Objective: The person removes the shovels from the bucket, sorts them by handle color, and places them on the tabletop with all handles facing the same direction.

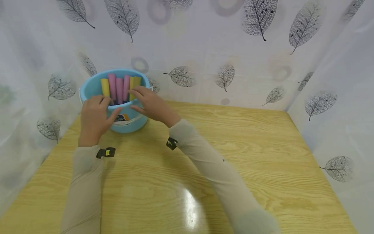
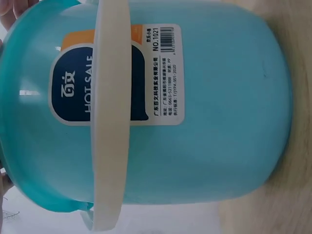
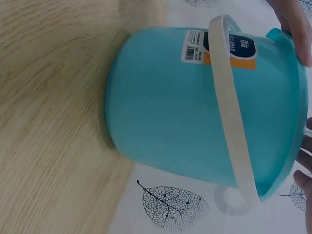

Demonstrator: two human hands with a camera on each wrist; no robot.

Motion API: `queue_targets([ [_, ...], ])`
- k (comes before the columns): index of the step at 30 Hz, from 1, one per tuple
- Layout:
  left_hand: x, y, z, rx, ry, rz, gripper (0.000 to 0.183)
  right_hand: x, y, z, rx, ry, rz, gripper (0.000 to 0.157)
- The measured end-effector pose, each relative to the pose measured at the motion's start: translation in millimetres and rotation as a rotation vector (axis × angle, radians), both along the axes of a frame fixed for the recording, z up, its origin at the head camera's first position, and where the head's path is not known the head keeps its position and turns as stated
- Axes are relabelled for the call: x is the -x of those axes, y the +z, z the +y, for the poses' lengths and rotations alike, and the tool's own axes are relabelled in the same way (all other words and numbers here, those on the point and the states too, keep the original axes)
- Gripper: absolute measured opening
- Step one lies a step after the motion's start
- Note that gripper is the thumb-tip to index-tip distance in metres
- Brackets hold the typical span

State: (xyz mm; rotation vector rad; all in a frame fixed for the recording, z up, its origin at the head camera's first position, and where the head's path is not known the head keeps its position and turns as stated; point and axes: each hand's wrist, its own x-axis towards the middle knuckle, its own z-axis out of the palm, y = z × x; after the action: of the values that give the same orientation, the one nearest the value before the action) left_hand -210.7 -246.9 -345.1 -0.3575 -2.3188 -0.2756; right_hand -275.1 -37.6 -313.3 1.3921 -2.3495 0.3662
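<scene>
A light blue plastic bucket stands upright at the back left of the table, its white handle hanging across the front. Inside it, several yellow and pink rolls stand side by side, their lower ends hidden by the rim. My left hand is over the near left rim, fingers bent down into the bucket and thumb spread away outside; its fingertips are partly hidden. At the right rim, my right hand reaches over with thumb and fingers apart, fingertips beside the rightmost yellow rolls.
The wood-grain table extends to the right and toward me. A white leaf-print curtain hangs close behind the bucket and along both sides. A label is on the bucket's front, partly behind the handle.
</scene>
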Motion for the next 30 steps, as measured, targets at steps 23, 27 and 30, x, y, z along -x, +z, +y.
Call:
queue_targets([
  [23,-1.2,-0.5,12.6,0.076,-0.048,-0.051,0.063,9.9,-10.5,13.4,0.031,0.07,-0.002,0.034],
  [27,-3.3,1.8,20.5,0.091,-0.103,-0.039,0.059,9.9,-11.0,25.7,0.048,0.093,-0.009,0.032],
  [30,-3.8,3.0,25.6,0.106,-0.157,-0.031,0.066,9.8,-12.2,35.7,0.06,0.099,-0.007,0.032],
])
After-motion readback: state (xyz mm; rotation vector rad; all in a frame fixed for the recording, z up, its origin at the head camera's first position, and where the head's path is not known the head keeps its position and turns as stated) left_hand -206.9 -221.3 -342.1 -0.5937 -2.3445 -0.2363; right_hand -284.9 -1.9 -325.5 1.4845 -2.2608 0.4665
